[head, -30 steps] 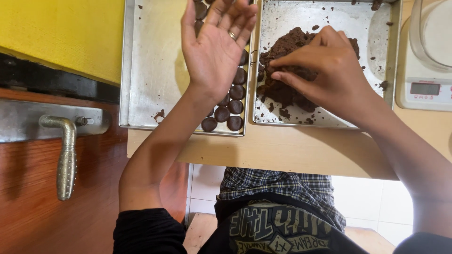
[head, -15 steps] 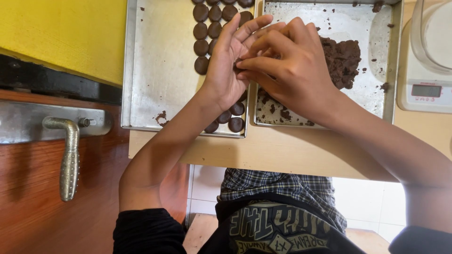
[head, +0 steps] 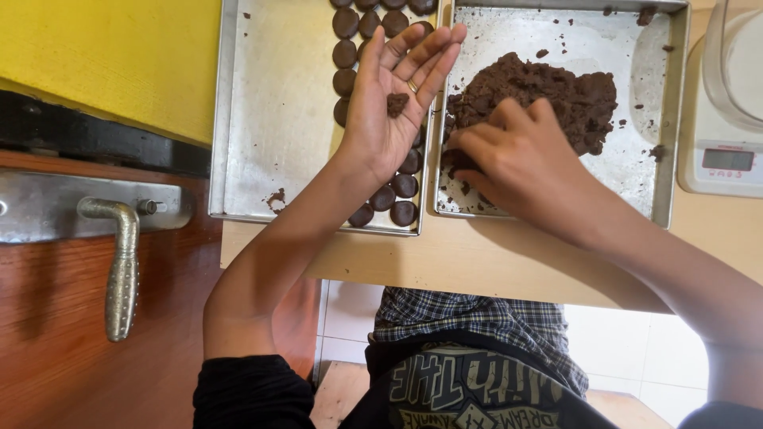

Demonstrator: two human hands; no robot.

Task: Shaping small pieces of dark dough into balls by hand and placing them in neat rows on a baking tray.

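A small dough piece [head: 397,103] is cradled on the flat, unclenched left hand [head: 393,107] while the right hand [head: 517,159] pinches the dough mound [head: 548,95]; portions are best kept equal.

Right hand [head: 517,163] fingertips are buried in the dark dough mound [head: 540,95], so whether they pinch any dough can't be told; the hand also covers the near-left part of the right tray [head: 671,119]. Left hand [head: 393,103] and its forearm hide part of the column of dark discs [head: 393,195] on the left tray [head: 270,103], so the count is unclear, and the top discs plus both trays' far rims are cut by the top edge. Scale [head: 723,159] is cut at the right edge, its display digits too small to read; the bowl on it is only partly in frame.
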